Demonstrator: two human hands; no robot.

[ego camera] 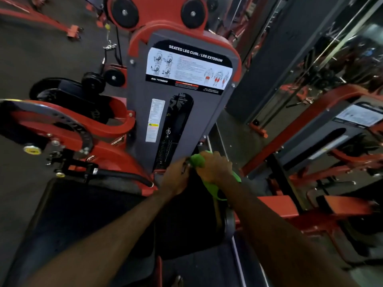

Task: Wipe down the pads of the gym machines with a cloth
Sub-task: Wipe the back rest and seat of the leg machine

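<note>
Right hand (214, 167) grips the green cloth (215, 184) at the foot of the weight-stack shroud (182, 121). Left hand (176, 177), beside it, curls on something unclear. Risk: the dangling cloth tail may snag near the shroud's slot.

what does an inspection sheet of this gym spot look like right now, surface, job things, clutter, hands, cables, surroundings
surface: black pad at lower left, dark, marks not discernible
job's things: green cloth, bunched up beside the grey weight-stack housing
clutter: nothing seen
grippers: right hand grips the cloth; left hand beside it, fingers curled at the cloth's edge, hold unclear
cables: black cable hangs by the upper pulleys
surroundings: red machine frame, second machine at right, dark floor
</note>
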